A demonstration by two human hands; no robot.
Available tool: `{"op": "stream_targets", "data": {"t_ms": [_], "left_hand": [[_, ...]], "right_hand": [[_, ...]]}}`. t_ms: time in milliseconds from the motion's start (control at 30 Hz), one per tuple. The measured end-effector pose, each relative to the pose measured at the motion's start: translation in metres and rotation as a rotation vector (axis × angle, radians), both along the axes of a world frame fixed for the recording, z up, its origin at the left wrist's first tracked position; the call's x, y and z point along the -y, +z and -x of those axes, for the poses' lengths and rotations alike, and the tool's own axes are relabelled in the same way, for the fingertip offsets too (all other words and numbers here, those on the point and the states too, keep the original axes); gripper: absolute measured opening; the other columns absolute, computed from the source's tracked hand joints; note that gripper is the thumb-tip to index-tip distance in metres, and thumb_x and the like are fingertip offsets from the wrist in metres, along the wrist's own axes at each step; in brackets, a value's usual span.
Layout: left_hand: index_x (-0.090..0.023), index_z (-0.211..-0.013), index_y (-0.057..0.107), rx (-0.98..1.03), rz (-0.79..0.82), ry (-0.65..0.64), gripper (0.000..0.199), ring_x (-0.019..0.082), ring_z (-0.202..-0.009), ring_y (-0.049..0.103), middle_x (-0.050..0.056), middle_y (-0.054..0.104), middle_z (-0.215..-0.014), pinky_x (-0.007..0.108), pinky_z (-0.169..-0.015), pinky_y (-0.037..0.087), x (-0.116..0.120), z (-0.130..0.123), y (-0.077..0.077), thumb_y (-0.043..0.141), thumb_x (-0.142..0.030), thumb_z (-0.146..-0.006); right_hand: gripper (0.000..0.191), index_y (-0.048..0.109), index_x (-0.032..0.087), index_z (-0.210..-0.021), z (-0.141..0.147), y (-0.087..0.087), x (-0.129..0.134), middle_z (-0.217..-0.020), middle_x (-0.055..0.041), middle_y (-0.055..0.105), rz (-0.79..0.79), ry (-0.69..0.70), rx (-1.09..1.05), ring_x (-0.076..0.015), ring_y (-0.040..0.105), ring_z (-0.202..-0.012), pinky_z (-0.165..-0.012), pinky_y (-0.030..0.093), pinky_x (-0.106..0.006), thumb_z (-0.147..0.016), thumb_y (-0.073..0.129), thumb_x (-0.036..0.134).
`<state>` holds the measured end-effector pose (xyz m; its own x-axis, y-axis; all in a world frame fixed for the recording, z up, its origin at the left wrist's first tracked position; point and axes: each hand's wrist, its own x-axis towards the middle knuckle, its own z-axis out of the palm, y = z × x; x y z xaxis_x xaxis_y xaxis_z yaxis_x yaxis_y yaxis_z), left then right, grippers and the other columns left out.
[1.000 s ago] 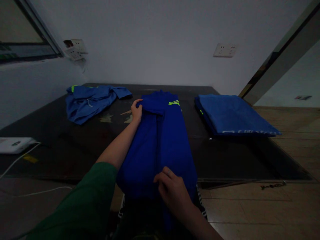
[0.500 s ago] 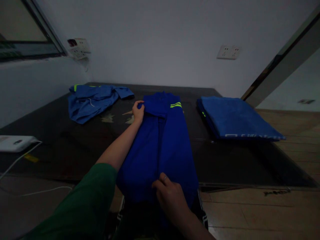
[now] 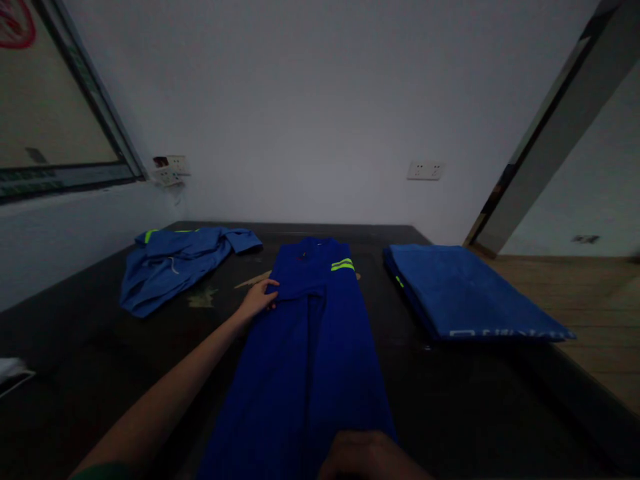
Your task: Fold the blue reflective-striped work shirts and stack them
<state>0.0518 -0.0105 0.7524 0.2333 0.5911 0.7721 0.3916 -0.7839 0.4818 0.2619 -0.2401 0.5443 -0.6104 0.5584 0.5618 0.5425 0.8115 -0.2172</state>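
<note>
A dark blue work shirt [image 3: 340,360], with yellow-green stripes on one sleeve, lies lengthwise on the dark table, its collar toward the wall. One sleeve is folded across its front. At the left edge of the shirt, near the folded sleeve, my left hand [image 3: 259,299] pinches the cloth between thumb and fingers. My right hand [image 3: 367,457] is low over the near part of the shirt, curled closed on the cloth. The bottom of the picture cuts it off, and its fingertips are hidden.
A crumpled lighter blue garment [image 3: 183,267] lies at the back left. On the right stands a stack of folded blue cloth [image 3: 475,287] with white lettering. A white device [image 3: 13,370] with a cable sits at the left edge. Wall sockets [image 3: 425,171] are behind the table [image 3: 450,393].
The camera has tilted up, so everything sits lower in view. My left hand still holds the shirt's edge, the folded sleeve looks flatter, and my right hand is now partly out of view.
</note>
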Motion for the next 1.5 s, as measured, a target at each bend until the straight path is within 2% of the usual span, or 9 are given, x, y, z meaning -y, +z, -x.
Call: {"op": "stream_targets", "data": {"t_ms": [133, 267, 433, 733, 1033, 1167, 1300, 1400, 1500], "left_hand": [[-0.017, -0.119, 0.059, -0.195, -0.060, 0.204, 0.046, 0.021, -0.055, 0.066, 0.004, 0.069, -0.069, 0.031, -0.059, 0.052, 0.006, 0.011, 0.013, 0.059, -0.043, -0.081], [-0.028, -0.131, 0.052, -0.488, -0.372, 0.427, 0.051, 0.028, -0.108, 0.062, 0.010, 0.064, -0.119, 0.043, -0.094, 0.046, 0.015, 0.010, 0.020, 0.056, -0.048, -0.085], [-0.035, -0.143, 0.039, -0.806, -0.523, 0.260, 0.070, 0.029, -0.141, 0.029, 0.006, 0.034, -0.152, 0.053, -0.111, 0.028, 0.006, -0.005, 0.005, 0.060, -0.017, -0.079], [-0.023, -0.137, 0.050, -0.788, -0.587, 0.446, 0.060, 0.023, -0.129, 0.049, 0.010, 0.053, -0.140, 0.051, -0.109, 0.034, 0.002, -0.019, 0.011, 0.035, 0.000, -0.084], [-0.017, -0.123, 0.063, -0.754, -0.513, 0.517, 0.045, 0.029, -0.113, 0.062, 0.016, 0.067, -0.120, 0.053, -0.114, 0.023, 0.034, -0.029, -0.003, 0.038, -0.008, -0.086], [-0.017, -0.130, 0.056, -0.792, -0.548, 0.503, 0.050, 0.029, -0.126, 0.051, 0.015, 0.058, -0.133, 0.055, -0.114, 0.022, 0.033, -0.031, -0.004, 0.039, -0.006, -0.084], [-0.018, -0.144, 0.039, -0.820, -0.587, 0.393, 0.068, 0.026, -0.139, 0.035, 0.012, 0.039, -0.150, 0.047, -0.116, 0.024, 0.032, -0.038, -0.007, 0.045, -0.003, -0.078], [-0.018, -0.143, 0.040, -0.779, -0.496, 0.308, 0.060, 0.022, -0.137, 0.038, 0.010, 0.042, -0.148, 0.039, -0.114, 0.032, 0.026, -0.042, -0.011, 0.043, -0.006, -0.084], [-0.019, -0.140, 0.045, -0.709, -0.405, 0.249, 0.050, 0.020, -0.134, 0.043, 0.008, 0.048, -0.144, 0.036, -0.112, 0.036, 0.018, -0.043, -0.014, 0.040, -0.014, -0.090]], "right_hand": [[0.022, 0.070, 0.017, -0.090, -0.053, 0.113, -0.002, -0.080, -0.0042, 0.069, 0.042, -0.157, -0.281, -0.0129, 0.063, -0.068, -0.063, 0.049, -0.023, -0.090, 0.051, 0.029], [0.023, 0.068, 0.016, -0.098, -0.095, 0.212, -0.083, -0.083, -0.0048, 0.070, -0.055, -0.550, -0.412, -0.0140, 0.065, -0.071, -0.063, 0.049, -0.023, -0.091, 0.048, 0.025], [0.030, 0.062, 0.013, -0.115, -0.126, 0.273, -0.187, -0.115, -0.0161, 0.066, -0.147, -0.954, -0.544, -0.0241, 0.062, -0.109, -0.088, 0.046, -0.030, -0.091, 0.048, 0.023], [0.043, 0.046, 0.023, -0.134, -0.139, 0.293, -0.261, -0.120, -0.0106, 0.065, -0.150, -1.058, -0.527, -0.0219, 0.062, -0.109, -0.085, 0.047, -0.028, -0.092, 0.048, 0.024], [0.044, 0.049, 0.023, -0.132, -0.125, 0.278, -0.264, -0.116, -0.0165, 0.061, -0.284, -1.138, -0.346, -0.0240, 0.064, -0.100, -0.084, 0.047, -0.038, -0.095, 0.029, 0.012], [0.038, 0.055, 0.017, -0.126, -0.116, 0.287, -0.245, -0.125, -0.0206, 0.054, -0.383, -1.100, -0.280, -0.0287, 0.054, -0.114, -0.087, 0.046, -0.040, -0.094, 0.034, 0.014], [0.029, 0.064, 0.017, -0.110, -0.094, 0.284, -0.208, -0.115, -0.0125, 0.062, -0.536, -0.739, -0.082, -0.0225, 0.053, -0.110, -0.094, 0.042, -0.034, -0.089, 0.044, 0.010], [0.031, 0.069, 0.018, -0.095, -0.073, 0.266, -0.179, -0.095, -0.0047, 0.068, -0.449, -0.283, 0.220, -0.0167, 0.058, -0.092, -0.086, 0.044, -0.029, -0.081, 0.047, 0.002], [0.037, 0.072, 0.021, -0.092, -0.058, 0.249, -0.157, -0.094, -0.0031, 0.069, -0.408, -0.088, 0.539, -0.0168, 0.056, -0.092, -0.082, 0.043, -0.028, -0.077, 0.049, -0.003]]}}
